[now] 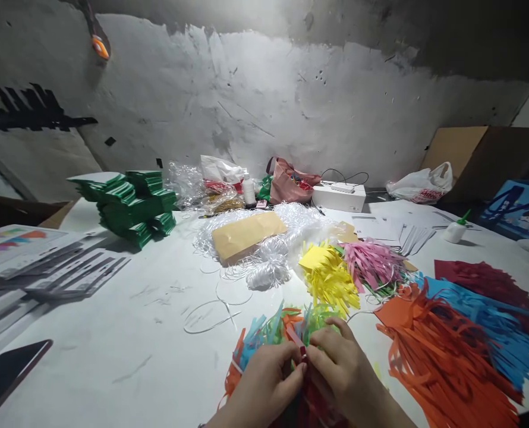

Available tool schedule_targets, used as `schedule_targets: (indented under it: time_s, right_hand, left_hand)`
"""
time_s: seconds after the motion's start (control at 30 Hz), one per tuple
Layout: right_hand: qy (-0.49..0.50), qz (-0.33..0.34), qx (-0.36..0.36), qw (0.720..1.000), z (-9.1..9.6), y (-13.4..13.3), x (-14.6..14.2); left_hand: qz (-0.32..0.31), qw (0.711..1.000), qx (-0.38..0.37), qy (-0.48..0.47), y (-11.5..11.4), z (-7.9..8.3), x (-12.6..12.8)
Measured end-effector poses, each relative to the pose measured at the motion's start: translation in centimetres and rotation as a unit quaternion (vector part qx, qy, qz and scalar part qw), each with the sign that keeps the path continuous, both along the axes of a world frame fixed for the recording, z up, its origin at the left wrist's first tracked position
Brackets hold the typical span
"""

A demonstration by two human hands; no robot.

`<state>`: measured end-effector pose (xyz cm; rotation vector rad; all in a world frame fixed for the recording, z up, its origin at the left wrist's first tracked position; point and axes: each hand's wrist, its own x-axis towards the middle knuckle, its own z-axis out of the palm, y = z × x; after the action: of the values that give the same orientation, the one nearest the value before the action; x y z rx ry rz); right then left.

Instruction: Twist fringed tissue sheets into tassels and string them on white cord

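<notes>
Both of my hands meet at the bottom centre of the head view over a bundle of fringed paper strips (268,336) in blue, green, orange and dark red. My left hand (264,386) pinches the bundle from the left, fingers closed on it. My right hand (342,371) grips the same bundle from the right, fingertips touching the left hand's. Part of the bundle is hidden under my hands. A thin white plastic string (211,318) lies looped on the white table (126,333) just left of the bundle.
Fringed paper sheets lie to the right: yellow (329,276), pink (371,264), orange (443,351), blue (482,315), dark red (487,279). A brown envelope (246,235) rests on white string coils. Green paper stacks (133,205), printed sheets (37,261), a glue bottle (455,229), a phone (6,371).
</notes>
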<state>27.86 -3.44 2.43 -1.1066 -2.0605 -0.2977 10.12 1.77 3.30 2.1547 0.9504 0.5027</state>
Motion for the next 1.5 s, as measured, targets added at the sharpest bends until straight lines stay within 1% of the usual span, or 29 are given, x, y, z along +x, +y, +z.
schedule_targets:
  time_s: [0.1,0.17,0.2,0.23,0.3,0.33,0.37,0.4,0.47,0.6,0.63,0.7,0.77,0.87,0.93,1.03,1.1,1.2,1.3,1.37,1.5]
  right_hand:
    - [0.021,0.018,0.001,1.000,0.1,0.3,-0.3]
    - [0.084,0.034,-0.044,0.995,0.1,0.5,-0.5]
    - [0.130,0.033,-0.088,0.987,0.1,0.6,-0.5]
    - [0.181,0.026,-0.150,0.972,0.2,0.7,-0.5]
    - [0.268,0.006,-0.283,0.921,0.2,0.8,-0.3]
    - [0.291,-0.001,-0.332,0.897,0.3,0.8,-0.1]
    - [0.301,-0.001,-0.365,0.881,0.3,0.8,0.1]
    - [0.303,0.003,-0.383,0.873,0.3,0.8,0.3]
    - [0.300,0.013,-0.395,0.868,0.2,0.6,0.8]
    - [0.304,0.085,-0.448,0.836,0.0,0.1,2.5]
    - [0.298,0.096,-0.458,0.832,0.0,0.1,3.0]
    - [0.272,0.101,-0.467,0.835,-0.1,0.0,3.9]
    - [0.240,0.098,-0.464,0.847,-0.1,0.0,4.5]
    - [0.216,0.092,-0.445,0.864,0.0,0.1,4.6]
    - [0.203,0.078,-0.420,0.881,0.2,0.1,4.2]
    - [0.163,0.026,-0.349,0.922,1.0,-0.2,3.8]
    - [0.142,0.002,-0.317,0.938,1.5,-0.6,3.9]
    - [0.124,0.018,-0.328,0.936,2.1,-1.1,4.7]
    - [0.101,0.005,-0.351,0.931,1.7,-1.3,6.3]
    - [0.099,-0.017,-0.358,0.928,0.9,-1.2,7.5]
    - [0.123,-0.031,-0.348,0.929,-0.7,-0.8,9.2]
  left_hand:
    - [-0.018,1.000,0.013,0.010,0.0,0.3,0.1]
    - [-0.044,0.998,0.029,0.015,0.1,0.5,0.0]
    - [-0.059,0.997,0.039,0.018,0.1,0.6,-0.1]
    - [-0.071,0.996,0.048,0.019,0.1,0.6,-0.2]
    - [-0.083,0.994,0.065,0.020,0.2,0.7,-0.6]
    - [-0.084,0.994,0.073,0.018,0.2,0.7,-0.8]
    - [-0.084,0.993,0.078,0.016,0.3,0.8,-1.0]
    - [-0.085,0.993,0.082,0.015,0.3,0.8,-1.3]
    - [-0.084,0.993,0.084,0.017,0.4,0.8,-1.7]
    - [-0.072,0.993,0.094,0.024,0.8,0.7,-2.6]
    - [-0.068,0.992,0.103,0.024,0.9,0.7,-2.9]
    - [-0.053,0.990,0.128,0.023,1.3,0.7,-3.6]
    - [-0.039,0.987,0.154,0.019,1.6,0.7,-4.3]
    - [-0.043,0.982,0.186,0.006,1.9,0.9,-5.1]
    - [-0.048,0.974,0.223,-0.007,1.9,1.2,-5.5]
    - [-0.041,0.952,0.304,-0.027,1.8,1.8,-6.0]
    - [-0.038,0.936,0.347,-0.051,1.9,2.3,-6.5]
    - [-0.045,0.918,0.385,-0.084,2.2,3.1,-7.7]
    - [-0.044,0.907,0.403,-0.111,2.7,3.5,-9.1]
    - [-0.042,0.908,0.400,-0.122,2.9,3.5,-10.0]
    - [-0.032,0.922,0.365,-0.124,3.2,3.4,-11.9]
